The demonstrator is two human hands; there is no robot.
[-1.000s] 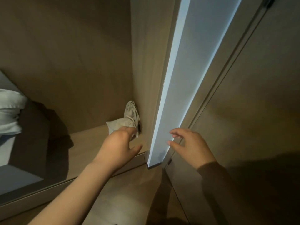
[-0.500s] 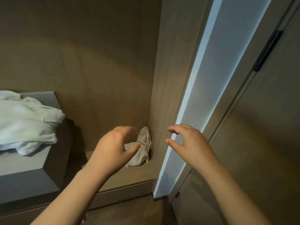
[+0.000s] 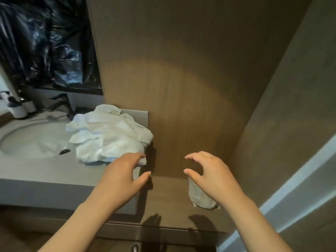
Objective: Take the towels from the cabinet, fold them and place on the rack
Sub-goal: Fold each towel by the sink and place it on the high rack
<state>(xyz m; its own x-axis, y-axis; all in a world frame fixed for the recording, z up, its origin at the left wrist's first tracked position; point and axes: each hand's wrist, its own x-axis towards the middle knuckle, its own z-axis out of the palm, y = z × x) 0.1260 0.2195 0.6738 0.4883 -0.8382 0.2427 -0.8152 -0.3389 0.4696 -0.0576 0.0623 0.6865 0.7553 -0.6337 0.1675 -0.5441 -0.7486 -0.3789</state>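
A heap of crumpled white towels (image 3: 109,135) is lying on the grey counter (image 3: 45,171), at about nine o'clock from the middle of the view, against the wooden back panel (image 3: 190,88). A smaller beige towel (image 3: 200,195) is sitting on the cabinet shelf (image 3: 167,197) at five o'clock, partly hidden under the right hand (image 3: 212,175). That hand is hovering with fingers curved and thumb apart, gripping nothing. The left hand (image 3: 123,177) is reaching at seven o'clock, fingers loosely spread, fingertips at the heap's lower edge; whether they are touching it cannot be told. A sink basin (image 3: 27,142) is lying farther out at nine o'clock, and black plastic sheeting (image 3: 45,42) is hanging at ten o'clock.
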